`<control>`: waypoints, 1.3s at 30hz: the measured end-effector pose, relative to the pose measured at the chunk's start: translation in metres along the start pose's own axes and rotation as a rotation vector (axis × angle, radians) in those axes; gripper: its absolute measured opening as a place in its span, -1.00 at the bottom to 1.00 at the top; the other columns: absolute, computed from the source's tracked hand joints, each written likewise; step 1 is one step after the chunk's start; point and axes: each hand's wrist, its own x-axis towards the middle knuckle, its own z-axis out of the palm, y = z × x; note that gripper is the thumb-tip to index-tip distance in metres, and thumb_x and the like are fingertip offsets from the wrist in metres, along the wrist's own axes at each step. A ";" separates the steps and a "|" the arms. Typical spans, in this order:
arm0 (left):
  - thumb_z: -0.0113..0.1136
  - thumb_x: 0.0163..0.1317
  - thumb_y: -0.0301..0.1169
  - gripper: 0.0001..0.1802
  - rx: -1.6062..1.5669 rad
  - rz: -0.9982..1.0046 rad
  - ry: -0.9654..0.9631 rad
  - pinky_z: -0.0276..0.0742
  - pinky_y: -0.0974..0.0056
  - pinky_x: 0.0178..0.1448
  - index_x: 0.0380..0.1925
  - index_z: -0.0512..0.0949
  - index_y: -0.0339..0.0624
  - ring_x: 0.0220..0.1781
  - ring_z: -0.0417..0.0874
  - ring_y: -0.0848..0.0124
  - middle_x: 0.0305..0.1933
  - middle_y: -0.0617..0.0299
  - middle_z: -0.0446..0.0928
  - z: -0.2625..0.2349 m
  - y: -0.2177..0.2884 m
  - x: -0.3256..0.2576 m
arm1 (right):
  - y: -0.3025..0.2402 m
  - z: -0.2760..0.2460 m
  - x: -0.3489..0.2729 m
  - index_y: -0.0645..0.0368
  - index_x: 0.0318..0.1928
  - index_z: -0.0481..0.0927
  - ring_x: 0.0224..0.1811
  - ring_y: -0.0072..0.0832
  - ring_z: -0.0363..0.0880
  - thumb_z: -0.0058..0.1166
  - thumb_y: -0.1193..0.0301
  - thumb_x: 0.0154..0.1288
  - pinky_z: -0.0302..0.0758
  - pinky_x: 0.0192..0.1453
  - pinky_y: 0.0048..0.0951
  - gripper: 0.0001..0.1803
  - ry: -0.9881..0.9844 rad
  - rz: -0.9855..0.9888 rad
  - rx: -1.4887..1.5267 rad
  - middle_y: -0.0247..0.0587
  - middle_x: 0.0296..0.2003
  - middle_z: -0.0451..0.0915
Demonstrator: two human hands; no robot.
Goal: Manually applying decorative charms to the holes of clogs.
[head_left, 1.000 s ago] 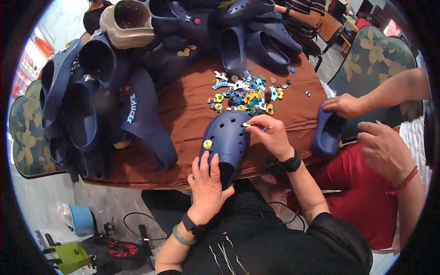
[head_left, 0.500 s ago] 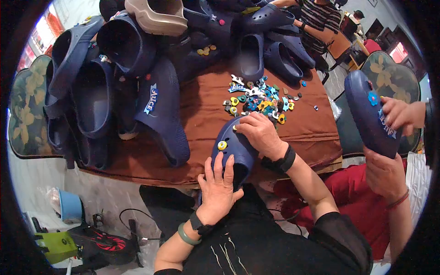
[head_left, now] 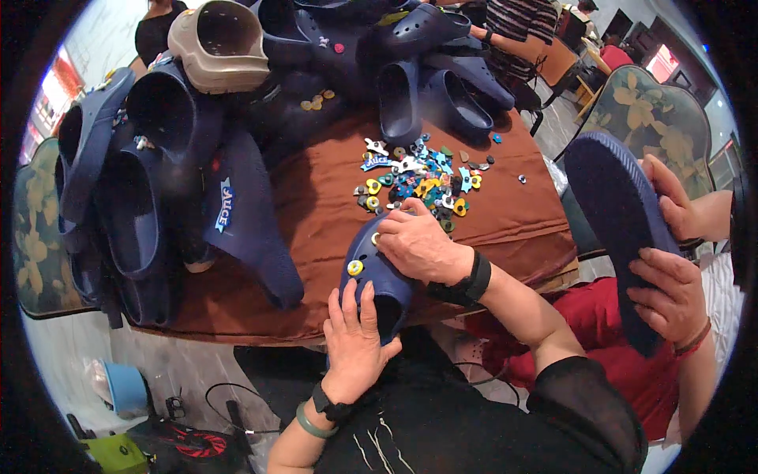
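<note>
The dark blue foam clog with holes (head_left: 377,276) lay at the lower middle of the frame, at the near edge of the table covered in brown cloth (head_left: 316,213). The left hand (head_left: 355,340) held its heel end from below, fingers spread and wrapped on it. The right hand (head_left: 414,245) pressed down on its top, fingers bent; I could not tell if a small piece sat under them. A little round yellow charm (head_left: 355,268) was already on the clog.

The clog hung partly over the table edge, so a hard push could make it slip or tip off. A tiny piece could also pop out and fall to the floor.

At the left, a big heap of dark blue clogs (head_left: 142,197) crowded the table, with one tan clog (head_left: 221,43) at the upper left. Just above the right hand lay a pile of small colourful charms (head_left: 418,178), easy to knock. At the right, another person's two hands (head_left: 667,292) held a dark blue clog sole (head_left: 612,229), close to the right arm.
</note>
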 end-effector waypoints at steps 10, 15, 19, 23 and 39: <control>0.54 -0.24 -0.24 0.25 -0.030 0.021 0.067 0.33 -0.18 0.13 0.43 -0.06 -0.10 0.36 0.13 -0.21 0.40 -0.11 0.03 0.003 -0.003 -0.002 | 0.008 -0.010 0.010 0.04 -0.51 0.63 -0.15 -0.48 0.52 0.15 0.33 0.15 0.31 0.07 -0.22 -0.86 -0.193 0.004 0.032 -0.40 -0.38 0.54; 0.53 -0.23 -0.25 0.24 -0.035 0.008 0.062 0.30 -0.19 0.16 0.43 -0.05 -0.09 0.36 0.13 -0.21 0.40 -0.11 0.03 0.003 0.000 -0.006 | 0.073 0.005 -0.005 0.09 -0.30 0.72 -0.16 -0.18 0.57 0.20 0.38 0.17 0.51 -0.09 -0.22 -0.88 0.128 0.488 0.588 -0.22 -0.28 0.64; 0.54 -0.24 -0.26 0.24 -0.027 0.006 0.064 0.29 -0.19 0.18 0.43 -0.06 -0.09 0.36 0.14 -0.19 0.40 -0.10 0.03 0.003 0.000 -0.005 | 0.124 0.022 -0.022 0.09 -0.24 0.72 -0.12 -0.13 0.57 0.24 0.38 0.08 0.52 -0.07 -0.14 -0.80 0.132 0.354 0.092 -0.20 -0.19 0.62; 0.54 -0.25 -0.26 0.24 0.000 -0.007 0.074 0.32 -0.15 0.18 0.43 -0.06 -0.11 0.35 0.16 -0.16 0.40 -0.11 0.03 0.003 0.001 -0.003 | 0.130 0.028 -0.029 0.08 -0.22 0.66 -0.14 -0.12 0.55 0.24 0.40 0.02 0.49 -0.07 -0.10 -0.76 -0.109 0.286 0.059 -0.17 -0.26 0.59; 0.56 -0.25 -0.30 0.26 0.008 0.025 0.118 0.33 -0.13 0.19 0.41 -0.08 -0.18 0.31 0.21 -0.14 0.38 -0.13 0.04 0.005 0.001 0.000 | 0.043 -0.009 -0.058 0.20 -0.30 0.60 -0.15 -0.16 0.54 0.25 0.54 0.11 0.46 0.03 -0.23 -0.87 0.436 0.513 0.271 -0.14 -0.26 0.57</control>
